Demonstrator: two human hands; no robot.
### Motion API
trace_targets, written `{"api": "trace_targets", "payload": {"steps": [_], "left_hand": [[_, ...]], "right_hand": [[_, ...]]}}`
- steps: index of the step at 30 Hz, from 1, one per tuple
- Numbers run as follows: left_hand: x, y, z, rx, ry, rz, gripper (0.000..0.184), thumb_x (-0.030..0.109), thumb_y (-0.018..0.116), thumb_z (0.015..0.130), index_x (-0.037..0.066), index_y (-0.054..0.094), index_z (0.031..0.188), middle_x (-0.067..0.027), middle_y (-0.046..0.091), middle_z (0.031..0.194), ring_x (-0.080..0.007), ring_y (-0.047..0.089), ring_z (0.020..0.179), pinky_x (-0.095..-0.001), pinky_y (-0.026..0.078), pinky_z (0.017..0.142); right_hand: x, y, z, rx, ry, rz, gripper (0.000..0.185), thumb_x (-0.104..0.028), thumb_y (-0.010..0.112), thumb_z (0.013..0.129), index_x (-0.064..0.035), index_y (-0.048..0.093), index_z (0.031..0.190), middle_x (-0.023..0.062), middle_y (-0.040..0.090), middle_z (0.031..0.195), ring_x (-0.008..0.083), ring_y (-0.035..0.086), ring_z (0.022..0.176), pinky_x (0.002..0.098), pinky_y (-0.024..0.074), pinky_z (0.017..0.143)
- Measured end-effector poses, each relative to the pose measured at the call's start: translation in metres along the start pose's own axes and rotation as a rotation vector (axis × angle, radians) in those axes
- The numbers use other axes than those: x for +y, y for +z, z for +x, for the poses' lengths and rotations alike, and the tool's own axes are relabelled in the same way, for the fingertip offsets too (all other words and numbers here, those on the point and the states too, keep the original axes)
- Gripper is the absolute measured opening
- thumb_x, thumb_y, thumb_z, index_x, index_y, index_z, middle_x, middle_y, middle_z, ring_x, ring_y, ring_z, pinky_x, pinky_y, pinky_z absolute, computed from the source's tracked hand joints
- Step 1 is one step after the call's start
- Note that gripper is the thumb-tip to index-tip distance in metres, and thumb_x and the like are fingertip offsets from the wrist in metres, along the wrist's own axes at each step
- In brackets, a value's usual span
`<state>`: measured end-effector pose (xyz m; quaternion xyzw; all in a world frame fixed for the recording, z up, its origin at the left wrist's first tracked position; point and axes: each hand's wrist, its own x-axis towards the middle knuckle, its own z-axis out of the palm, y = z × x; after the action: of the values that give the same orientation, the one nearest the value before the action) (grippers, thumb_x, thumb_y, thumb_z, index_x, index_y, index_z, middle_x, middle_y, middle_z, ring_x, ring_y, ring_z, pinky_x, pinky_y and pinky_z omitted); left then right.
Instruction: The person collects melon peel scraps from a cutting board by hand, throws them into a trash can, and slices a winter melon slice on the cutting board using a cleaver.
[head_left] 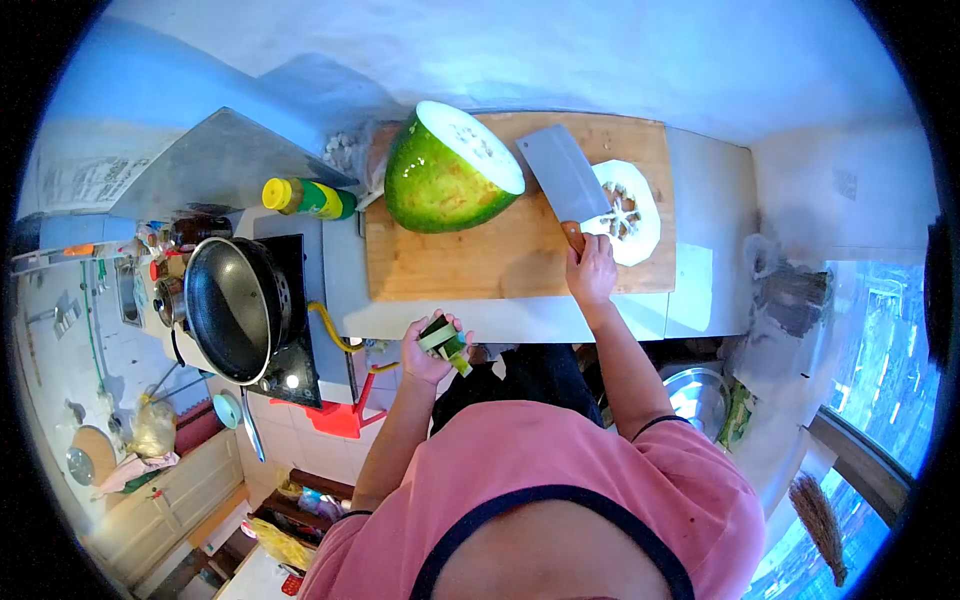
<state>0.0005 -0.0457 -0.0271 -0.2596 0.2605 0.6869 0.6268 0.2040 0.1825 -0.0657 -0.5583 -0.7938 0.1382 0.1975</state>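
Note:
My right hand (594, 268) grips the wooden handle of a cleaver (561, 172), whose broad blade lies over the board, its right side close to the peeled slice. In my cupped left hand (428, 358) are several strips of green rind (441, 338), held off the board's front edge. A large cut piece of winter melon (440, 187) stands on the wooden cutting board (460, 265), its white face tilted up to the right. On the board's right side a round white melon slice (640, 235) lies flat, with its seedy core showing.
A yellow-capped green bottle (310, 198) stands left of the board. Further left, a black wok (232, 308) sits on the stove (300, 360). A red plastic thing (340, 420) is below the counter, and a metal basin (697, 398) is low at right.

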Motion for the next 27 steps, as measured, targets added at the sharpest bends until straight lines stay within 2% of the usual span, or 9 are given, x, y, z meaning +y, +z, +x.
{"api": "trace_targets", "payload": {"steps": [5,7,12,17,21,23,25,26,27], "left_hand": [[0.000,0.009,0.004,-0.009,-0.036,-0.025,0.026,0.027,0.050,0.082,0.009,0.060,0.097,-0.0086,0.060,0.092,-0.0248,0.056,0.091,-0.0509,0.040,0.093],[-0.003,0.010,0.009,-0.033,-0.056,-0.015,0.026,0.027,0.048,0.082,0.008,0.059,0.097,-0.0092,0.060,0.093,-0.0256,0.057,0.091,-0.0514,0.040,0.093],[-0.011,0.012,0.017,-0.018,-0.097,-0.010,0.026,0.026,0.049,0.082,0.007,0.059,0.098,-0.0109,0.059,0.095,-0.0274,0.056,0.092,-0.0521,0.039,0.093],[-0.011,0.009,0.010,-0.010,-0.066,0.038,0.025,0.026,0.051,0.081,0.008,0.059,0.097,-0.0100,0.059,0.094,-0.0268,0.055,0.091,-0.0520,0.039,0.093],[-0.008,0.004,-0.003,0.051,-0.005,0.058,0.025,0.027,0.051,0.080,0.008,0.060,0.094,-0.0081,0.059,0.090,-0.0248,0.055,0.089,-0.0501,0.040,0.092],[-0.005,-0.001,-0.008,0.067,0.004,0.041,0.025,0.027,0.051,0.079,0.009,0.060,0.093,-0.0077,0.059,0.089,-0.0245,0.054,0.089,-0.0494,0.040,0.091],[-0.005,-0.007,-0.013,0.132,0.048,0.030,0.024,0.027,0.051,0.079,0.009,0.060,0.093,-0.0074,0.059,0.089,-0.0245,0.055,0.089,-0.0497,0.040,0.091],[-0.004,-0.010,-0.015,0.158,0.068,0.033,0.024,0.027,0.051,0.079,0.010,0.060,0.092,-0.0071,0.059,0.089,-0.0240,0.055,0.089,-0.0496,0.039,0.091],[-0.004,-0.014,-0.017,0.157,0.073,0.030,0.024,0.027,0.051,0.079,0.010,0.060,0.092,-0.0071,0.059,0.089,-0.0240,0.055,0.089,-0.0496,0.039,0.091]], "right_hand": [[0.014,-0.019,-0.009,0.041,-0.047,0.033,0.030,-0.015,0.063,0.072,-0.0037,0.053,0.098,0.0142,0.051,0.091,0.0326,0.053,0.088,0.0418,0.0464,0.072],[0.006,-0.022,-0.009,-0.042,0.065,0.046,0.031,-0.015,0.064,0.072,-0.0035,0.052,0.099,0.0138,0.051,0.092,0.0327,0.053,0.088,0.0417,0.0463,0.072],[-0.020,0.027,0.000,-0.054,0.127,0.043,0.029,-0.016,0.064,0.073,-0.0031,0.051,0.095,0.0152,0.050,0.092,0.0336,0.052,0.090,0.0414,0.0463,0.073],[-0.048,0.079,0.008,0.008,0.137,0.094,0.041,-0.017,0.070,0.070,-0.0050,0.049,0.104,0.0138,0.050,0.098,0.0334,0.051,0.094,0.0423,0.0460,0.076],[-0.056,0.091,0.014,-0.048,0.133,0.275,0.031,-0.015,0.067,0.073,-0.0035,0.054,0.099,0.0166,0.054,0.097,0.0347,0.054,0.090,0.0424,0.0466,0.074],[-0.048,0.082,0.021,-0.171,-0.015,0.400,0.016,-0.013,0.063,0.077,-0.0028,0.059,0.088,0.0187,0.059,0.089,0.0358,0.057,0.083,0.0435,0.0475,0.071],[-0.022,0.060,0.057,-0.152,-0.088,0.271,0.010,-0.013,0.059,0.079,-0.0033,0.061,0.078,0.0188,0.062,0.080,0.0362,0.059,0.078,0.0445,0.0482,0.068],[0.000,0.064,0.082,-0.037,-0.036,0.206,0.011,-0.013,0.058,0.079,-0.0027,0.061,0.075,0.0178,0.062,0.076,0.0358,0.059,0.077,0.0448,0.0479,0.066],[0.009,0.044,0.111,0.088,-0.063,0.101,0.006,-0.010,0.057,0.078,-0.0051,0.060,0.077,0.0171,0.057,0.067,0.0364,0.056,0.063,0.0460,0.0455,0.056]]}}
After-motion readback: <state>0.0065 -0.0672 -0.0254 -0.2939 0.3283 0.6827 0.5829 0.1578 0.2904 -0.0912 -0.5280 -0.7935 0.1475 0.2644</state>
